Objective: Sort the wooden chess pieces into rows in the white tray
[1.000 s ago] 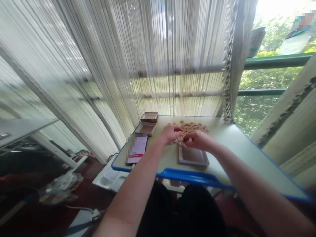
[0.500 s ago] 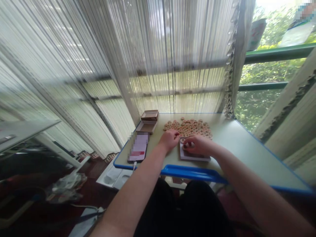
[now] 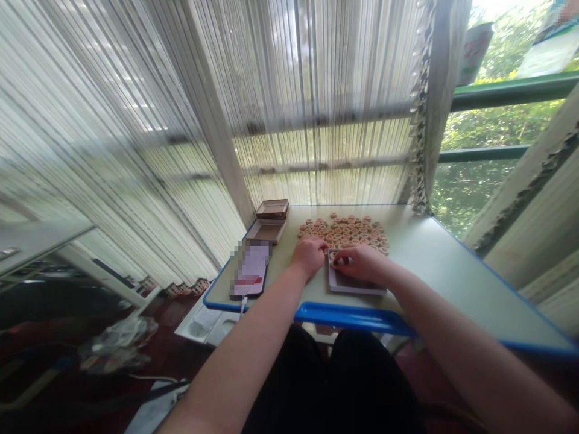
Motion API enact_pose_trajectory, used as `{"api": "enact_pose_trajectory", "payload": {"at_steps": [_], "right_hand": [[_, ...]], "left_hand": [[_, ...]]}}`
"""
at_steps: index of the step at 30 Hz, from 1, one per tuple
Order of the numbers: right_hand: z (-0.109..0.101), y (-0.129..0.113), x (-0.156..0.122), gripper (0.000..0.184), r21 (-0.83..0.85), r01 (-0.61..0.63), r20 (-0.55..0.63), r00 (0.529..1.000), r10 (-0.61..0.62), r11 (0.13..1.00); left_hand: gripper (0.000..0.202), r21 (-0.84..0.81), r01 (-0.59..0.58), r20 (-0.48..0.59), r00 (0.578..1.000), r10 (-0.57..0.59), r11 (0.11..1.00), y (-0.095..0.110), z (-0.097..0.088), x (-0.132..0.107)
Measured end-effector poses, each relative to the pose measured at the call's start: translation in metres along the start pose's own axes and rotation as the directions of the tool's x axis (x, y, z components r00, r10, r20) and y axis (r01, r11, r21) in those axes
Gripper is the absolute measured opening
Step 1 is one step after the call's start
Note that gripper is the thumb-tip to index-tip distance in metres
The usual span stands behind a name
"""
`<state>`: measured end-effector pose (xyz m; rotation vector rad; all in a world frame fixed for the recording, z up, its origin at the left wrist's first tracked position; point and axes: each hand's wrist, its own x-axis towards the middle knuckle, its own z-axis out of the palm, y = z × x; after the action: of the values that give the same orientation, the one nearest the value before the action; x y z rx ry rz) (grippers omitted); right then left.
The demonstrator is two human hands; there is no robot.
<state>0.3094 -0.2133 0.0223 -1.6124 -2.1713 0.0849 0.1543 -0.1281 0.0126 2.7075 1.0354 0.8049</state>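
Observation:
A shallow open box (image 3: 357, 292) lies on the table near its front edge. My right hand (image 3: 362, 260) reaches over it with the fingers closed on a round wooden game piece (image 3: 333, 264), at the box's left end. Just beyond that piece, another sits in the far left corner, partly hidden. My left hand (image 3: 310, 253) is beside the box's far left corner, thumb and fingers pinched together; what they hold, if anything, is too small to make out. Behind both hands spreads a heap of round wooden game pieces (image 3: 355, 228) with marks on top.
At the left stand an open box tray (image 3: 266, 231) and a brown box part (image 3: 272, 208) behind it. A phone (image 3: 251, 269) with a cable lies nearer me. The light table (image 3: 434, 271) has a blue edge and a blue front tray (image 3: 353, 318). A string curtain (image 3: 316, 90) hangs behind.
My right hand has shifted slightly left, its fingertips now closer to the box's left wall. My left hand stays at the box corner. The whole view has shifted slightly.

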Motion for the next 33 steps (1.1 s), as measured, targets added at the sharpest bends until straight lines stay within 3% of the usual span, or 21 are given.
{"api": "enact_pose_trajectory", "payload": {"at_steps": [12,25,33], "right_hand": [[-0.002,0.009,0.0,0.021,-0.04,-0.066,-0.057,0.996,0.064,0.997],[-0.001,0.015,0.003,0.021,-0.005,-0.051,-0.1,0.994,0.05,0.999],[-0.009,0.027,0.003,0.023,0.084,-0.112,-0.176,0.976,0.125,0.99]], "left_hand": [[0.034,0.053,-0.043,-0.046,0.998,0.045,0.998,-0.003,0.0,0.0],[0.024,0.068,-0.029,-0.099,0.994,0.036,0.997,0.0,-0.004,-0.003],[0.027,-0.03,0.077,-0.201,0.976,-0.082,0.997,0.008,-0.01,0.014]]}}
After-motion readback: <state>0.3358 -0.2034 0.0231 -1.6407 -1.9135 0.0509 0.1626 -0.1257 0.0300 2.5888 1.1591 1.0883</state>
